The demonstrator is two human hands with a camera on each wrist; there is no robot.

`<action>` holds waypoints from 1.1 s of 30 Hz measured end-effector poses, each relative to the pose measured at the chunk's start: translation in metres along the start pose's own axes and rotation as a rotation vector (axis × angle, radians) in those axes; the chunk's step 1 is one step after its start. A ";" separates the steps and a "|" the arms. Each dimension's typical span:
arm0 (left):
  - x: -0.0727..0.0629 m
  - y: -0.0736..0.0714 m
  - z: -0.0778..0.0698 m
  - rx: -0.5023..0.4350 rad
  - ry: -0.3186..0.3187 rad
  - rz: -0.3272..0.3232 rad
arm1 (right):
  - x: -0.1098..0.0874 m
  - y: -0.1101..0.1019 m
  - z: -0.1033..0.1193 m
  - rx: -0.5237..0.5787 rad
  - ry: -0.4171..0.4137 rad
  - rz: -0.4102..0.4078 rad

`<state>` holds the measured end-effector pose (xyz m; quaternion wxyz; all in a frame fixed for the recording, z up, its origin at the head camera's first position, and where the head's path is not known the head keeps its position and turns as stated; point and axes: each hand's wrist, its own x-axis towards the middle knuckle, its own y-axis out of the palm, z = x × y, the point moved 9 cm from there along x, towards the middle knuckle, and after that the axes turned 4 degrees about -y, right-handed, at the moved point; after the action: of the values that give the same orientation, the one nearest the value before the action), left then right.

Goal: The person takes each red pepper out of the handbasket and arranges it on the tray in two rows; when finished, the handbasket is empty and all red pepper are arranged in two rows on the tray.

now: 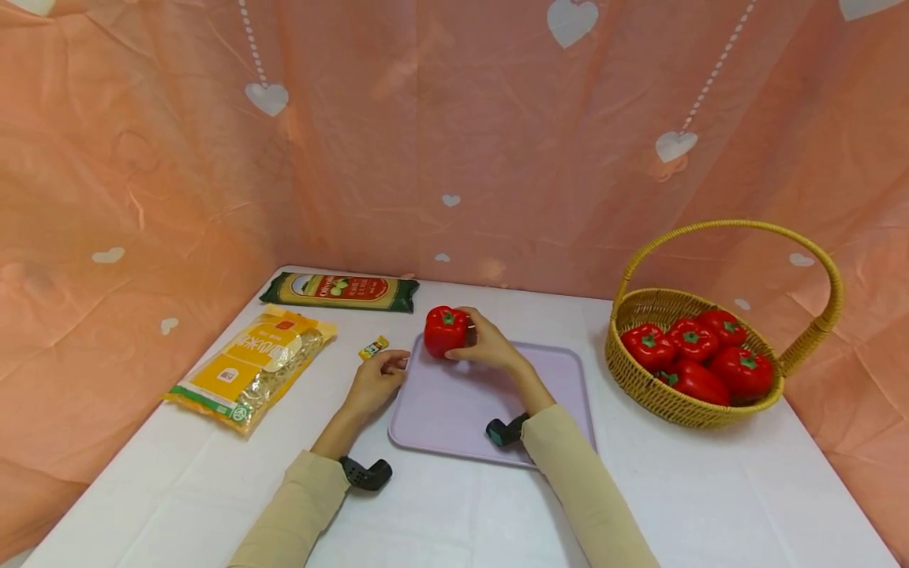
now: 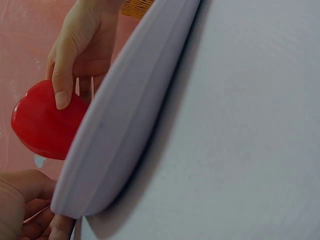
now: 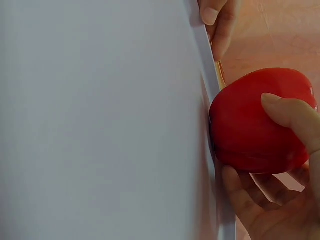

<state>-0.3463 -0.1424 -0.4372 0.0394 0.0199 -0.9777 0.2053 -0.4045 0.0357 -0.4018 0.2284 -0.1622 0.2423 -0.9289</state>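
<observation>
A red bell pepper (image 1: 445,331) with a green stem is over the far left part of a light purple tray (image 1: 447,414). My right hand (image 1: 491,344) grips it from the right, thumb on the near side and fingers around the other side. In the right wrist view the pepper (image 3: 260,122) overlaps the tray's rim (image 3: 212,75). At the tray's left edge, my left hand (image 1: 376,383) pinches the rim between thumb and fingers. The left wrist view has the left hand's fingers (image 2: 37,187) right at the tray corner, partly cut off by the frame.
On the right stands a wicker basket (image 1: 639,390) with a tall handle, holding several red peppers (image 1: 696,339). To the left lie a yellow grain bag (image 1: 252,363), a green-and-red long packet (image 1: 341,291) and a small yellow sachet (image 1: 373,347). A pink curtain (image 1: 497,158) hangs behind the white table.
</observation>
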 end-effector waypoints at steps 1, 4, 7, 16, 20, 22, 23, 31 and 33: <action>0.000 0.000 0.000 0.000 -0.001 0.000 | 0.001 0.001 0.001 -0.002 -0.002 0.000; 0.000 0.000 -0.001 0.002 -0.001 0.002 | 0.003 0.004 0.001 0.006 0.001 -0.003; 0.001 0.000 -0.002 0.005 0.004 0.002 | 0.006 0.006 0.002 0.012 -0.001 -0.008; -0.001 0.000 -0.002 0.001 0.015 0.000 | 0.010 0.010 0.005 -0.011 -0.001 -0.032; -0.001 0.000 -0.001 -0.014 0.010 0.000 | 0.010 0.011 0.006 -0.009 0.001 -0.042; -0.001 0.000 -0.001 -0.018 0.010 -0.001 | 0.010 0.012 0.007 0.000 0.000 -0.044; -0.001 0.000 -0.002 -0.016 0.012 -0.001 | 0.010 0.012 0.007 0.003 -0.002 -0.044; 0.000 0.000 -0.002 -0.007 0.011 0.003 | 0.010 0.011 0.007 0.020 -0.015 -0.037; 0.000 0.000 -0.002 0.002 0.014 0.001 | 0.010 0.010 0.007 0.024 -0.018 -0.037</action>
<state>-0.3460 -0.1418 -0.4356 0.0460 0.0183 -0.9772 0.2064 -0.4068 0.0202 -0.3997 0.2154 -0.1722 0.2261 -0.9343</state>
